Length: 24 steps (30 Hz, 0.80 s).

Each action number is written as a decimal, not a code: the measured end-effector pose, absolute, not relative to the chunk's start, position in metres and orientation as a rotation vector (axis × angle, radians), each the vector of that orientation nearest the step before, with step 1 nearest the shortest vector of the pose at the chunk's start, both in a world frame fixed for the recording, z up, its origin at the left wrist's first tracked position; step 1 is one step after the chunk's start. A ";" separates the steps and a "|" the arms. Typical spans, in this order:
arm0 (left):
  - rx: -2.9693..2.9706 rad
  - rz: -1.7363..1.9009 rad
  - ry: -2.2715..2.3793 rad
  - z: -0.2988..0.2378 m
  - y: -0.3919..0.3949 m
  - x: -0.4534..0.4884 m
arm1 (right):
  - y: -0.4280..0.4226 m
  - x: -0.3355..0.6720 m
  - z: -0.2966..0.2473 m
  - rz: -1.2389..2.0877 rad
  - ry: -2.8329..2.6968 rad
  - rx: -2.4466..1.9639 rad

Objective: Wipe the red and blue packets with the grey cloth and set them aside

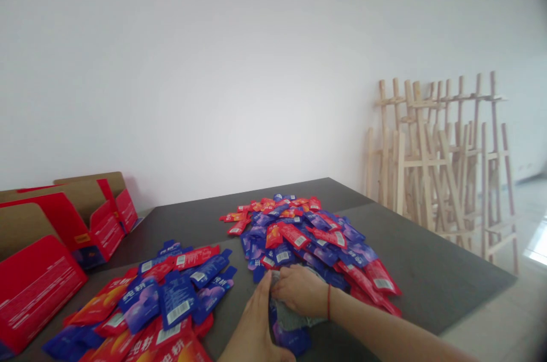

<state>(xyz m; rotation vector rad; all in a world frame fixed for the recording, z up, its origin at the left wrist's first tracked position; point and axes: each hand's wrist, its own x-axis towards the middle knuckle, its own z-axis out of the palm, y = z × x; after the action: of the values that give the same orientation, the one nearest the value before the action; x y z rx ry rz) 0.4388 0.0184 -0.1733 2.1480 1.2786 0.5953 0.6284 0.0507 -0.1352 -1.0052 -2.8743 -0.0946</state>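
Low in the middle, a blue sachet [294,340] lies partly under a grey cloth [294,318]. My right hand [301,289], with a red cord at the wrist, is closed on the cloth and presses it onto the sachet. My left hand [253,322] curves around the sachet's left side, fingers at its far end and thumb near its close end. Just beyond my hands spreads a heap of red and blue sachets [294,236]. Another pile of red and blue sachets [171,293] lies to the left of my left hand.
Red cardboard boxes with open tops [40,288] stand along the left side of the dark table [444,271]. Several wooden easels [423,162] stand on the floor beyond the table's right edge. A white wall [239,65] rises behind.
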 end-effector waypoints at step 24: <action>2.265 0.492 1.269 -0.174 0.020 0.435 | 0.021 0.646 -0.139 -0.099 -2.868 -0.812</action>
<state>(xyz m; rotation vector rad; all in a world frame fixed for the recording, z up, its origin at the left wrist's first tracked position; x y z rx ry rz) 0.4353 0.0204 -0.1740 2.2647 1.2692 0.4917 0.6458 0.0210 -0.1395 -0.8116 -2.8684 -0.0992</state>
